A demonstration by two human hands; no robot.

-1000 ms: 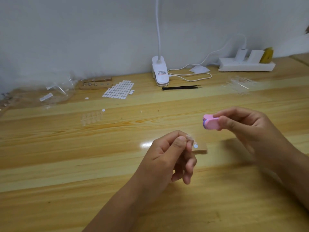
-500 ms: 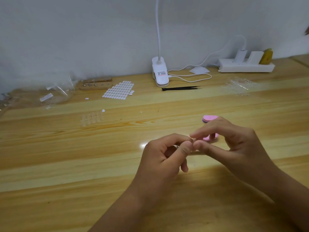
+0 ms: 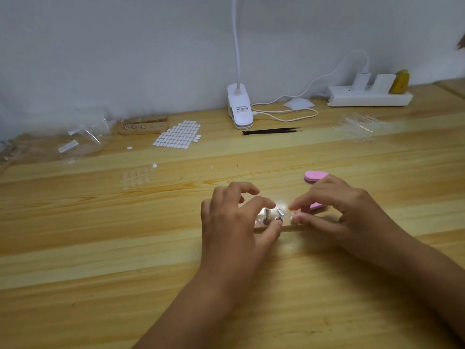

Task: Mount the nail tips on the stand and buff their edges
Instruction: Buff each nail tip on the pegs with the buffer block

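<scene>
Table (image 3: 100, 260): pale wood, with glare at the centre. The stand (image 3: 288, 227), a low wooden block, lies flat between my two hands. Two nail tips (image 3: 267, 213) are mounted on it side by side, clear and glossy. The glare hides their edges.

Left hand (image 3: 234, 220): at 9 o'clock of the stand, fingers curled over it. The forefinger arches past the tips on their 12 o'clock side. The thumb lies at the block's 6 o'clock edge. I cannot tell whether this hand grips the block or only brackets it.

Right hand (image 3: 349, 212): at 3 o'clock of the stand. Its curled fingers hold the pink buffer (image 3: 315, 176), which shows past the knuckles at 12 o'clock and again beneath the fingers. Thumb and forefinger point at the stand's 3 o'clock end, tips close together. A small pale spot sits at the thumb tip, too small to identify.

Far side, 12 o'clock: lamp (image 3: 240, 109) base against the wall, with black tweezers (image 3: 271, 131) just in front of it. 1 o'clock: power strip (image 3: 370, 96). 11 o'clock: dot sheet (image 3: 178, 134), with a second block (image 3: 143, 127) just beside it at its 9 o'clock.
</scene>
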